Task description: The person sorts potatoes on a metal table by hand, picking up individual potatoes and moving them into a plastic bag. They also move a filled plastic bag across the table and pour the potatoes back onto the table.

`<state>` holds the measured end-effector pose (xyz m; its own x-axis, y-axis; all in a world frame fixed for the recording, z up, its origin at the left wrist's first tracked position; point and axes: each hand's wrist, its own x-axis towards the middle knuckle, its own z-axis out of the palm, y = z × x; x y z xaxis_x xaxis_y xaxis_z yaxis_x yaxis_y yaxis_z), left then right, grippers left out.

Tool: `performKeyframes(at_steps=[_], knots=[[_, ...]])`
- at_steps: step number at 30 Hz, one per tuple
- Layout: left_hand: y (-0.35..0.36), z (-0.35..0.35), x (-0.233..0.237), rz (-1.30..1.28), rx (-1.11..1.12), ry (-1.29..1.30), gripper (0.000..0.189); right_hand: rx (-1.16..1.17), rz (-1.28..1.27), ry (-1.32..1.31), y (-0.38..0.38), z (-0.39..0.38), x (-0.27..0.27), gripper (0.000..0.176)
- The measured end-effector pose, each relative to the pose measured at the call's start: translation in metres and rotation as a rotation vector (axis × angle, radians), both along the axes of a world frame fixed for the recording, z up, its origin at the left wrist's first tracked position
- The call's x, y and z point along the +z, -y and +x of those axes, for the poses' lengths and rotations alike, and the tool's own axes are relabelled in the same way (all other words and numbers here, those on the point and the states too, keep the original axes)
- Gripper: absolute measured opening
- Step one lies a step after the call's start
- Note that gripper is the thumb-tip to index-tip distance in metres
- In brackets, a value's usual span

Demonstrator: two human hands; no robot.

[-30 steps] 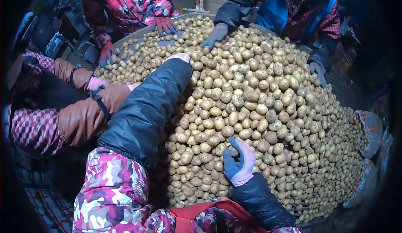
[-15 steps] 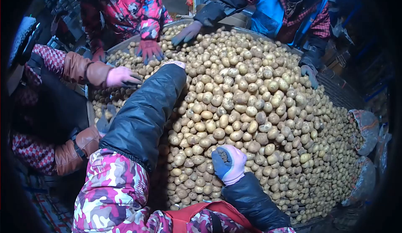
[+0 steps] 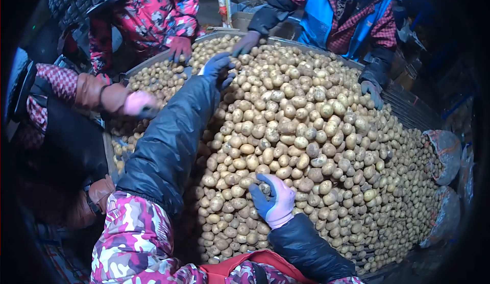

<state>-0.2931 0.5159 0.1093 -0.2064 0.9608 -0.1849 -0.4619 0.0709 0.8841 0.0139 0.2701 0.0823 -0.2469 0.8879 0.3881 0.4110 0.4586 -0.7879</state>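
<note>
Across the heap of potatoes [image 3: 286, 131] my left arm reaches far forward in a black sleeve. My left hand [image 3: 218, 65], in a blue-palmed glove, is at the heap's far side with fingers apart and bent, near another person's gloved hand. Closer to me, my right hand [image 3: 275, 200], in a pink and blue glove, rests on the near slope. Its thumb and fingers are spread around a potato [image 3: 265, 187], with no firm grip visible. The potatoes are round, tan and partly dirt-smeared.
Other people's gloved hands are at the heap: a red glove [image 3: 180, 48], a grey glove [image 3: 247, 43], a pink glove [image 3: 140, 104] and a grey-blue glove [image 3: 372, 93]. Mesh sacks [image 3: 445, 156] stand at the right. A metal rim [image 3: 148, 56] bounds the far left side.
My left hand has lifted, its blue palm side now showing. My right hand has turned and its fingers have opened; the dark lump in it no longer shows. Co-workers' hands have shifted.
</note>
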Motion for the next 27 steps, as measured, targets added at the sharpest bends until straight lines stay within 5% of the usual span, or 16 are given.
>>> performKeyframes(at_steps=[2, 4, 6, 8, 9, 12, 14, 23, 27], knots=[[-0.032, 0.028, -0.006, -0.019, -0.033, -0.203, 0.023, 0.020, 0.052, 0.002, -0.002, 0.001, -0.001, 0.030], [-0.075, 0.039, -0.016, 0.124, -0.088, -0.732, 0.022, 0.037, 0.040, -0.021, -0.003, 0.002, 0.003, 0.030], [-0.090, 0.057, -0.003, 0.072, -0.224, -1.079, 0.035, 0.057, 0.025, 0.039, -0.002, 0.005, 0.003, 0.031], [-0.092, 0.072, 0.012, 0.193, -0.258, -1.696, 0.043, 0.081, 0.004, 0.032, -0.004, 0.006, 0.005, 0.030], [-0.109, 0.072, 0.006, 0.201, -0.386, -1.765, 0.050, 0.090, -0.008, 0.043, -0.004, 0.008, 0.007, 0.031], [-0.160, 0.059, -0.003, -0.134, -0.796, -1.251, 0.043, 0.095, -0.017, 0.044, -0.005, 0.008, 0.005, 0.033], [-0.164, 0.055, -0.004, -0.042, -0.879, -1.155, 0.034, 0.081, -0.020, 0.055, -0.006, 0.008, 0.005, 0.033], [-0.145, 0.061, -0.039, 0.068, -0.419, -1.384, 0.029, 0.062, 0.027, 0.098, -0.005, 0.002, 0.001, 0.032], [-0.098, 0.076, 0.000, 0.010, -0.298, -1.401, 0.025, 0.049, 0.063, 0.096, -0.007, 0.001, -0.002, 0.030]])
